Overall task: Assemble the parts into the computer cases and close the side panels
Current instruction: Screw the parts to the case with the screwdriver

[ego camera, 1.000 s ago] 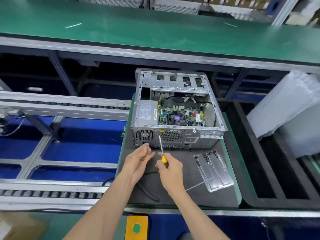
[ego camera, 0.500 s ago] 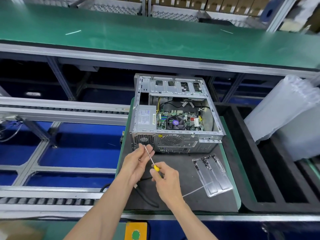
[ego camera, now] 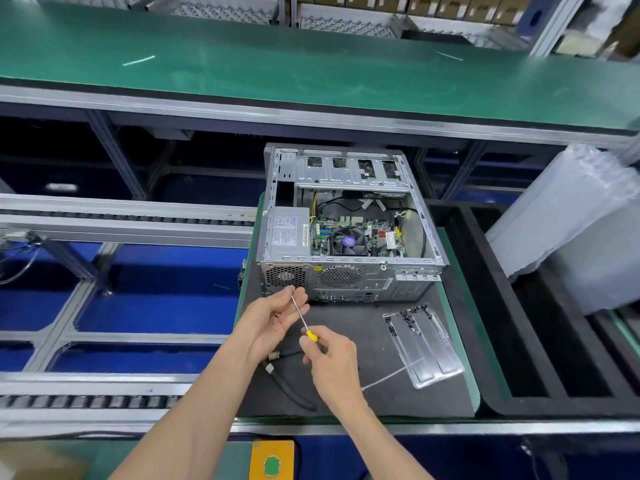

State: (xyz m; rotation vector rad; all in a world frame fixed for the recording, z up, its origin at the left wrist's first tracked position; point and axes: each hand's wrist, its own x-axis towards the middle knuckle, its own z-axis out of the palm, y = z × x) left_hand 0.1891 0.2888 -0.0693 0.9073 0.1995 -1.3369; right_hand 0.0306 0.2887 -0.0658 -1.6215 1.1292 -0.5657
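An open computer case [ego camera: 346, 278] lies on its side on a dark mat [ego camera: 363, 341], its rear panel towards me and the motherboard and fan showing inside. My right hand [ego camera: 332, 358] grips a small screwdriver [ego camera: 302, 317] by its yellow handle. The metal shaft slants up to the left into my left hand [ego camera: 273, 320], whose fingers curl around the tip, just in front of the case's lower left corner. What the left fingers pinch at the tip is too small to make out.
A clear plastic tray [ego camera: 426, 348] with several small dark screws lies on the mat to the right. Black cables [ego camera: 287, 379] lie under my wrists. Black foam trays [ego camera: 540, 341] and white bubble wrap [ego camera: 571, 220] are at right, a roller conveyor [ego camera: 121, 220] at left.
The screwdriver tilted from pointing up at the case's rear to slanting left, and its tip now sits in my left hand's fingers. Both hands stay in front of the case.
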